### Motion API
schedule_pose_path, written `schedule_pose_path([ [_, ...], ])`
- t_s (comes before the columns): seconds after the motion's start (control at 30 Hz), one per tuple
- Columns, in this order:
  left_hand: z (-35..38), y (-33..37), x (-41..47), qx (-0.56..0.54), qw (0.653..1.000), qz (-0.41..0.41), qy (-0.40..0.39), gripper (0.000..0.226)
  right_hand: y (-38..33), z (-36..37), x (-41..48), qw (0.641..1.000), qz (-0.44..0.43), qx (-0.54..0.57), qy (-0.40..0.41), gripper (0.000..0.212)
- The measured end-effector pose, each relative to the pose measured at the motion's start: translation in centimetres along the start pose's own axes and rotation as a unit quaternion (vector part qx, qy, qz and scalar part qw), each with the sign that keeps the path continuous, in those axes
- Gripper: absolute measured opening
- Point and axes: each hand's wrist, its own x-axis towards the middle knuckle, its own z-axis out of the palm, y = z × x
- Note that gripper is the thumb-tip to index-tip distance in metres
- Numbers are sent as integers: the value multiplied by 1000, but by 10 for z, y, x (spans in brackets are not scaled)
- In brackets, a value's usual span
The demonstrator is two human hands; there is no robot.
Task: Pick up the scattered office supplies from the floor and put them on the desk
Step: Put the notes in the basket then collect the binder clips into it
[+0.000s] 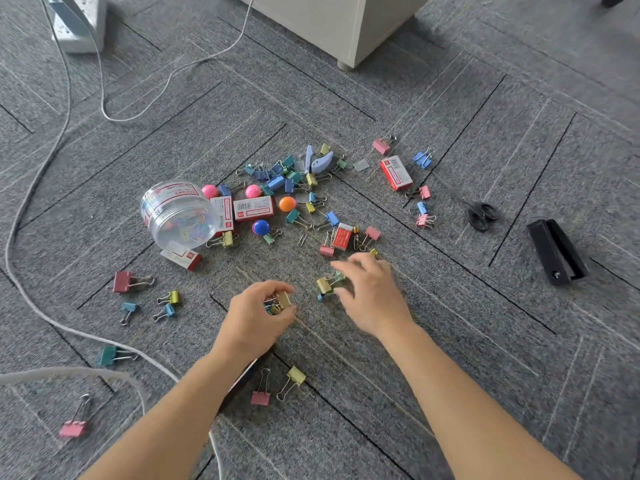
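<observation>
Grey carpet tiles (450,341) cover the floor, viewed from above by the head camera; office supplies lie scattered over the middle of it.

Left hand (258,315): fingers curled round a small bunch of binder clips (272,306), with a yellow clip at the front between thumb and forefinger.

Right hand (370,292): blurred, fingers spread and largely straight, gripping nothing. Its fingertips are beside a yellow binder clip (323,284) lying on the carpet; whether they touch it cannot be told.

Beyond the hands: a clear plastic jar (176,216) on its side, coloured paper clips inside. Red-and-white staple boxes (254,208) lie against and near the jar. Round pink, orange and blue ball-shaped pieces (287,204) lie among them. A dense heap of blue and green binder clips (277,174) sits farther off, just beside a lilac staple remover (320,161).

Right of the heap: one more staple box (396,173), then black scissors (482,214) and a black stapler (556,251), well apart from the hands.

Left and near edge: a dark red binder clip (123,281), a green binder clip (108,355), and a pink binder clip (260,397) between the forearms.

A white cable (69,133) loops along the left side, and a beige cabinet (346,22) stands at the top.
</observation>
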Motion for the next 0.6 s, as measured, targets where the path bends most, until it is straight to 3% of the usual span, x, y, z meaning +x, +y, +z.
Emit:
schedule_pose_path([
  [0.13, -6, -1, 2, 72, 997, 7, 21, 25, -3, 7, 5, 993, -84, -79, -32, 36],
  [0.27, -6, -5, 4, 86, 996, 2, 37, 22, -2, 6, 6, 998, -59, -7, -31, 18],
  [0.33, -3, -7, 5, 106, 994, 4, 36, 22, -5, 8, 4, 998, -52, -21, -31, 15],
  [0.4, -1, -8, 6, 143, 989, 12, 31, 23, -10, 13, 2, 996, -60, -67, -23, 16],
  [0.5, 0, -8, 10, 190, 981, 27, 15, 21, -21, 21, 1, 989, -74, -127, -23, 38],
  [0.6, -1, -6, 16, 203, 979, 20, 3, 24, -28, 28, 2, 974, -143, -174, -25, 44],
])
